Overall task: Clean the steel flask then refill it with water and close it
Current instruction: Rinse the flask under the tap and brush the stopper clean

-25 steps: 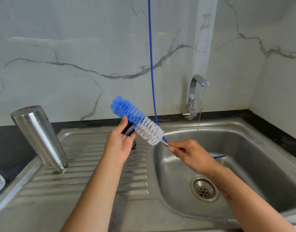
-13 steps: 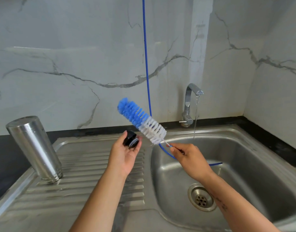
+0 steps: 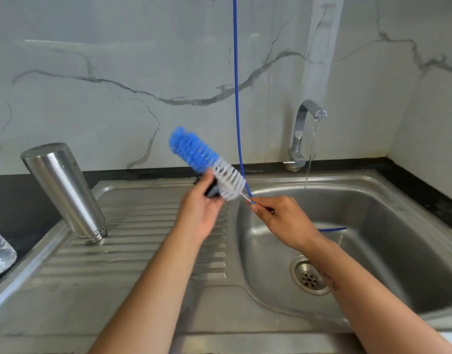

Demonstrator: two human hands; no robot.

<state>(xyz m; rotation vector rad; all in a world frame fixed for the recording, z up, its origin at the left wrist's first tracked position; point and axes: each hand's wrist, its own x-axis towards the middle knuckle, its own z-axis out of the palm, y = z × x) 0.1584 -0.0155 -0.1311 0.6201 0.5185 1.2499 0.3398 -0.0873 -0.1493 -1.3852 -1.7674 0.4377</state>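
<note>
Since half a second ago the bottle brush (image 3: 207,162) has come back down onto the black flask cap (image 3: 211,190), so its bristles now press on the cap again.

Far left, a clear crinkly plastic bottle (image 3: 0,254) peeks in on the dark desk (image 3: 20,200). Next comes the steel flask (image 3: 64,190). It stands upside down on the ribbed draining board (image 3: 133,251), mouth down and leaning a bit, most likely so the water inside can drip out. It looks smooth, shiny and round like a tube.

The left hand (image 3: 200,213) holds the small cap up in its fingers, over the draining board. I think it is held high so the brush can rub it. The cap is mostly hidden and blurry.

The brush has fluffy blue bristles at the tip and white ones lower down, on a thin twisted wire. The right hand (image 3: 283,221) pinches that wire close to the bristles, which should give good control for scrubbing. A long blue handle (image 3: 235,85) bends up out of the top of the picture, and a short blue end pokes out behind the wrist.

On the right is the deep steel sink (image 3: 411,251) with a round drain (image 3: 309,278). The curved tap (image 3: 304,131) runs a thin stream of water into it, ready for rinsing. The wall (image 3: 117,60) behind is white marble with grey veins.
</note>
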